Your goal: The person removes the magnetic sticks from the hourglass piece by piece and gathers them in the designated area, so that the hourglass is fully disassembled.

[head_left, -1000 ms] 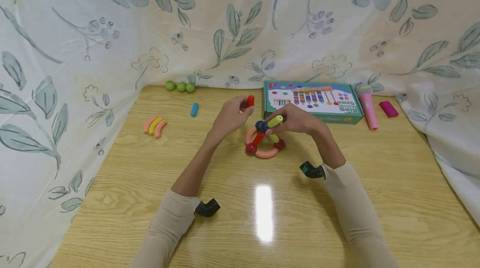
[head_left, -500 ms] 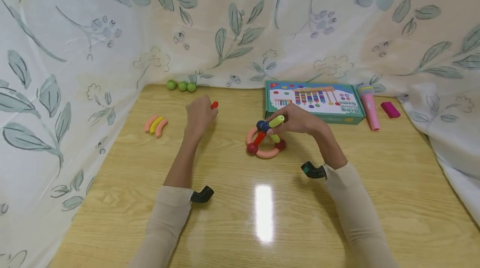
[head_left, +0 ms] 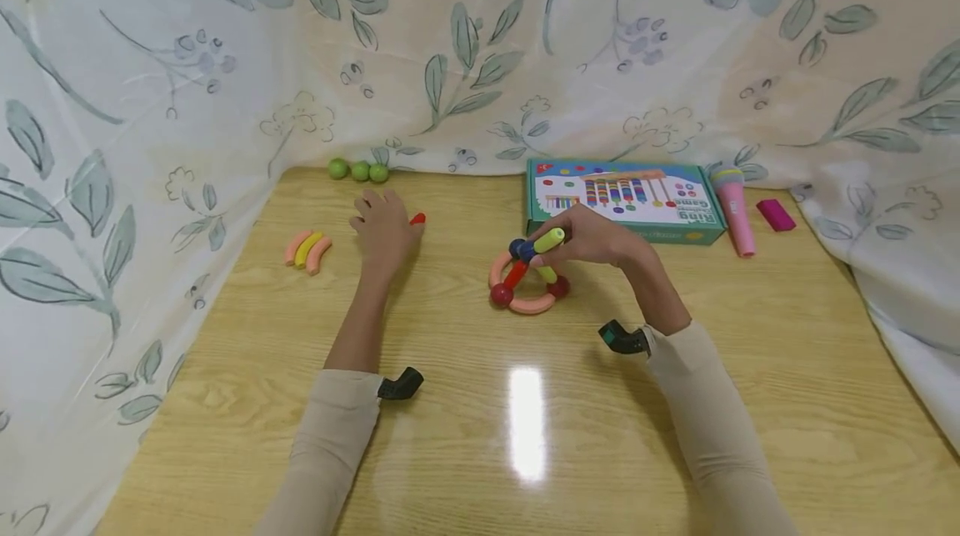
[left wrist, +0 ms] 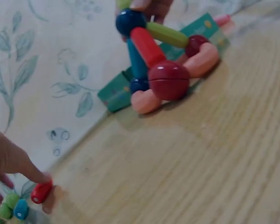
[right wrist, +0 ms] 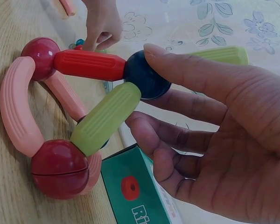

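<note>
Curved rods: a pink, yellow and pink set [head_left: 308, 251] lay at nine o'clock from the left hand [head_left: 386, 234].
Green balls: three [head_left: 360, 172] sat in a row at eleven o'clock from that hand.
Left hand: its fingers were spread wide; the thumb was at the loose red rod, though whether it pressed could not be told.
Blue rod: it [left wrist: 21, 209] lay by that hand, between the red rod and the green balls.
Loose red rod: it [head_left: 417, 220] was at two o'clock from the left hand, the nearer one, its visible end pointing to two.
Built frame: it [head_left: 516, 274] stood on the table [head_left: 450, 336], past three o'clock from the left hand and at eight from the right, which touched it.
Upper green rod: its long axis [head_left: 551, 239] ran from the dark blue ball [right wrist: 142, 78] toward two o'clock.
Right hand: it [head_left: 588, 236] pinched that ball.
Box: it [head_left: 693, 233] lay at one to two o'clock from the right hand.
Microphone: it [head_left: 738, 219] lay near three, the magenta block [head_left: 776, 215] just beyond.
</note>
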### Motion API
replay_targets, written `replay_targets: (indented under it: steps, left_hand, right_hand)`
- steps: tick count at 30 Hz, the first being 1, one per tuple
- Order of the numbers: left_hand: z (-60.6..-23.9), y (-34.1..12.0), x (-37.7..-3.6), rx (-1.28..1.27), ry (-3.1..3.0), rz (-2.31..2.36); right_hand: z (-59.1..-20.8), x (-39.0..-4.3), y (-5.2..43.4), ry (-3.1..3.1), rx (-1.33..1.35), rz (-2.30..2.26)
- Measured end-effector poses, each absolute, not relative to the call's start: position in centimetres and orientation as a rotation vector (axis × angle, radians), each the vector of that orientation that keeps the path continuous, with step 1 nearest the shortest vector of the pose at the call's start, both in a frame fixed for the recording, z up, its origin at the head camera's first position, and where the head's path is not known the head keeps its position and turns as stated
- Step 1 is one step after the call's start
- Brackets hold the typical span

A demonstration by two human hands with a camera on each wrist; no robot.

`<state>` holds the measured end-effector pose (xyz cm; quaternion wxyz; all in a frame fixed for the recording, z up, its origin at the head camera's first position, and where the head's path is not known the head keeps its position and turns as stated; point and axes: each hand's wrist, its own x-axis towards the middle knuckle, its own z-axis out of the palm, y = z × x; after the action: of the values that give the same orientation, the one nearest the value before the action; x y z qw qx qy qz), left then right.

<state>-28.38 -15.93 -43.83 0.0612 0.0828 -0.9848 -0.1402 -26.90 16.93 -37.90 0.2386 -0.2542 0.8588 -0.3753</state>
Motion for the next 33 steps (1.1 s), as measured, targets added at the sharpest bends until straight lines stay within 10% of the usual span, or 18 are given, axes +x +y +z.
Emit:
replay_targets:
  steps: [33]
  left_hand:
    - [-44.9,-18.5,-28.8,0.31,-2.857,-0.651]
  right_hand:
    - [-37.9,-27.0,16.7,2.352,-0.695,-1.02]
